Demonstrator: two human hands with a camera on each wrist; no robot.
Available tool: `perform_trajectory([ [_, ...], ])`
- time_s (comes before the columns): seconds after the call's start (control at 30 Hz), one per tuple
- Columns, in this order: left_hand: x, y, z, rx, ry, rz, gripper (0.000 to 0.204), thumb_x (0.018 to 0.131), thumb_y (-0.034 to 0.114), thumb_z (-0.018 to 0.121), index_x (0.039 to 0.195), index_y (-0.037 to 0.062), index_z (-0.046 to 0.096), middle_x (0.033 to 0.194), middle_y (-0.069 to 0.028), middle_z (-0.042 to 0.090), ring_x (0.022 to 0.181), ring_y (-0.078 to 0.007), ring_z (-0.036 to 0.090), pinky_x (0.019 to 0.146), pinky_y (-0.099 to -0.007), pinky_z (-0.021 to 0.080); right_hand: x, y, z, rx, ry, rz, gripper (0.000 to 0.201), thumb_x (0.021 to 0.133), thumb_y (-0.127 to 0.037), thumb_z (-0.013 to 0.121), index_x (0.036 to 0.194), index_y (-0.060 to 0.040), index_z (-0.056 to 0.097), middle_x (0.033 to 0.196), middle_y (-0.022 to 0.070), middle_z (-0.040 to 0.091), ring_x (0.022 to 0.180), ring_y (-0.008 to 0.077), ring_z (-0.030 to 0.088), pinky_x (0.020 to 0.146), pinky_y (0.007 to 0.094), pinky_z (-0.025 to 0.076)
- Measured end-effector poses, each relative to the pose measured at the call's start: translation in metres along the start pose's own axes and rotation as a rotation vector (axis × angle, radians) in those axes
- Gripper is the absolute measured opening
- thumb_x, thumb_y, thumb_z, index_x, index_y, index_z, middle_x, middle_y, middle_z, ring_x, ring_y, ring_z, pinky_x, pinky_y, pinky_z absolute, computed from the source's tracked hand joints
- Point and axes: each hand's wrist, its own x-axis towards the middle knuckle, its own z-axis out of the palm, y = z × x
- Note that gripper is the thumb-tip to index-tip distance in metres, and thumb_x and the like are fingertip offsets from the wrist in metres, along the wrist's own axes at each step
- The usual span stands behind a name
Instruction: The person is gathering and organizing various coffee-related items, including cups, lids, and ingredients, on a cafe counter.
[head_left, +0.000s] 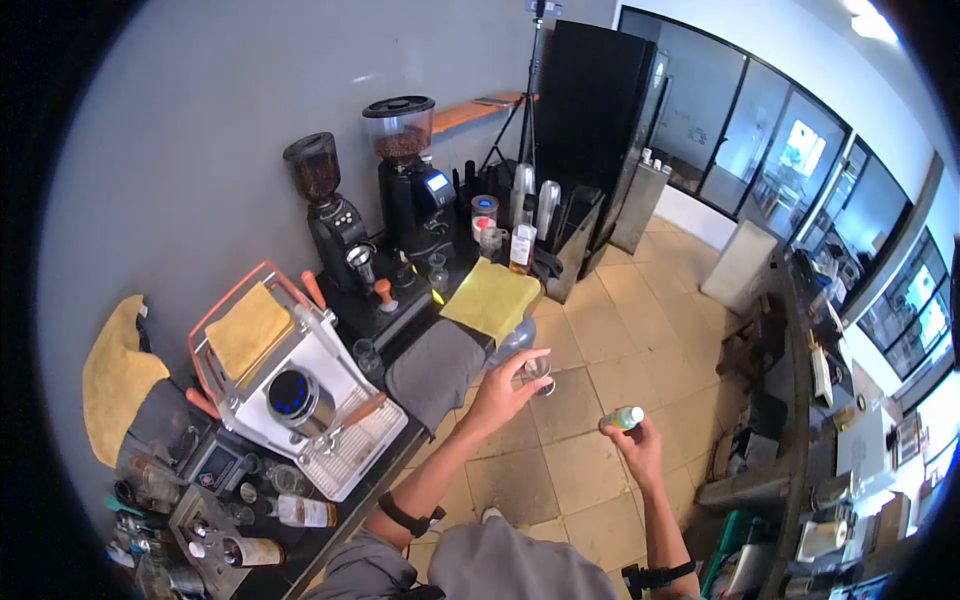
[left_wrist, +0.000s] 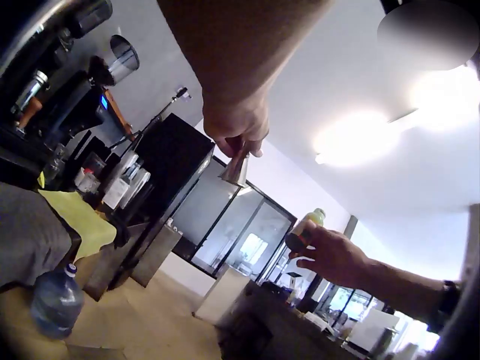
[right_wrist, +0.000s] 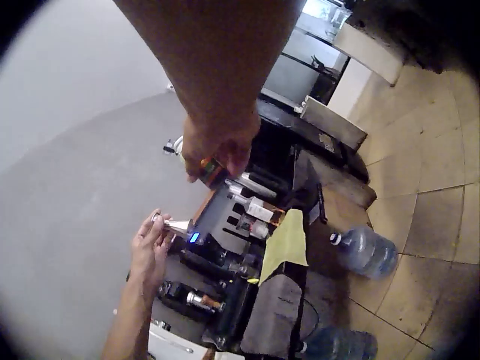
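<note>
My left hand (head_left: pixel 497 395) pinches a small metal jigger (head_left: pixel 541 372) between thumb and fingers, out over the tiled floor in front of the counter. From the left wrist view, the jigger's flared cone (left_wrist: pixel 235 174) hangs below the fingertips. To the right, my right hand (head_left: pixel 640 452) grips a small green bottle (head_left: pixel 622 418) with a white cap, which leans sideways toward the jigger. A gap separates bottle and jigger. In the right wrist view the fingers partly hide the bottle's dark lower end (right_wrist: pixel 213 174).
On the left counter stand an espresso machine (head_left: pixel 330 420), two coffee grinders (head_left: pixel 400 190), a yellow cloth (head_left: pixel 490 300) and a labelled bottle (head_left: pixel 522 245). Several bottles and glasses crowd the near left end. A water jug (right_wrist: pixel 367 251) stands on the floor. Another counter (head_left: pixel 770 470) runs along the right.
</note>
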Motion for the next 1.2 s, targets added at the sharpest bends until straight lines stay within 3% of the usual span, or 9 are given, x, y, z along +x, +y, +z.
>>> perform_trajectory([
  [0.4,0.216,-0.051,-0.019,0.212,0.246,0.135,0.038,0.084,0.012,0.075,0.119,0.0059,0.063,0.106,-0.0091,0.069,0.091,-0.0162,0.067,0.08,-0.0297,0.053,0.278,-0.014,0.02,0.225,-0.127,-0.175,0.031,0.088,-0.012,0.073,0.109,-0.0004,0.052,0.093,0.0063,0.064,0.089,0.014,0.064,0.078,0.0292,0.052],
  [0.53,0.302,-0.068,-0.033,0.3,0.392,0.142,0.038,0.084,0.013,0.076,0.119,0.0065,0.063,0.097,-0.0073,0.069,0.081,-0.0128,0.067,0.072,-0.0275,0.053,0.387,-0.024,0.04,0.218,-0.253,-0.316,0.044,0.089,-0.009,0.071,0.127,-0.0013,0.049,0.103,0.0091,0.068,0.089,0.0152,0.067,0.077,0.0287,0.052],
  [0.6,0.34,-0.069,-0.04,0.334,0.452,0.109,0.04,0.083,0.015,0.076,0.12,0.0074,0.063,0.097,-0.008,0.069,0.074,-0.0115,0.065,0.067,-0.0265,0.053,0.439,-0.038,0.054,0.301,-0.352,-0.393,0.043,0.09,-0.01,0.07,0.125,-0.0007,0.049,0.103,0.0093,0.068,0.09,0.0152,0.067,0.078,0.0291,0.052],
  [0.63,0.356,-0.054,-0.042,0.271,0.467,-0.048,0.038,0.083,0.014,0.076,0.117,0.0044,0.062,0.096,-0.0114,0.068,0.081,-0.0187,0.066,0.068,-0.0302,0.054,0.461,-0.053,0.059,0.227,-0.384,-0.407,0.041,0.09,-0.011,0.07,0.124,-0.0005,0.049,0.103,0.0098,0.068,0.09,0.0151,0.067,0.078,0.0292,0.052],
  [0.77,0.416,-0.099,-0.07,0.489,0.652,0.097,0.04,0.081,0.018,0.078,0.118,0.0078,0.064,0.084,-0.0072,0.065,0.063,-0.0106,0.057,0.06,-0.0271,0.048,0.55,-0.081,0.103,0.176,-0.451,-0.521,0.039,0.09,-0.018,0.07,0.118,0.0,0.05,0.098,0.0105,0.069,0.087,0.0141,0.067,0.074,0.0288,0.053],
  [0.9,0.459,-0.12,-0.098,0.698,0.731,0.106,0.04,0.081,0.014,0.077,0.117,0.0069,0.063,0.082,-0.0083,0.067,0.064,-0.0135,0.059,0.062,-0.0293,0.049,0.617,-0.103,0.161,0.217,-0.492,-0.534,0.042,0.087,-0.025,0.074,0.11,0.0,0.051,0.091,0.0083,0.068,0.069,0.0097,0.06,0.057,0.0252,0.049],
  [1.07,0.506,-0.159,-0.148,0.619,0.821,0.094,0.039,0.078,0.009,0.078,0.114,0.005,0.063,0.087,-0.0133,0.07,0.076,-0.0167,0.066,0.071,-0.0306,0.051,0.685,-0.116,0.237,0.22,-0.456,-0.588,0.043,0.086,-0.025,0.075,0.11,0.0003,0.051,0.093,0.01,0.067,0.073,0.0115,0.064,0.057,0.0263,0.05],
  [1.13,0.516,-0.164,-0.154,0.6,0.855,0.045,0.039,0.077,0.008,0.078,0.113,0.0029,0.063,0.091,-0.0158,0.071,0.082,-0.0211,0.07,0.075,-0.0336,0.053,0.703,-0.119,0.258,0.196,-0.433,-0.643,0.043,0.085,-0.024,0.076,0.111,0.0003,0.052,0.094,0.0106,0.067,0.073,0.0122,0.065,0.057,0.0266,0.051],
  [1.2,0.531,-0.166,-0.164,0.701,0.798,-0.037,0.037,0.08,0.007,0.073,0.114,0.0014,0.061,0.105,-0.0225,0.067,0.099,-0.0374,0.065,0.086,-0.0421,0.051,0.708,-0.141,0.278,0.208,-0.439,-0.531,0.042,0.084,-0.019,0.077,0.111,0.0001,0.052,0.094,0.0117,0.067,0.07,0.014,0.066,0.056,0.0272,0.052],
])
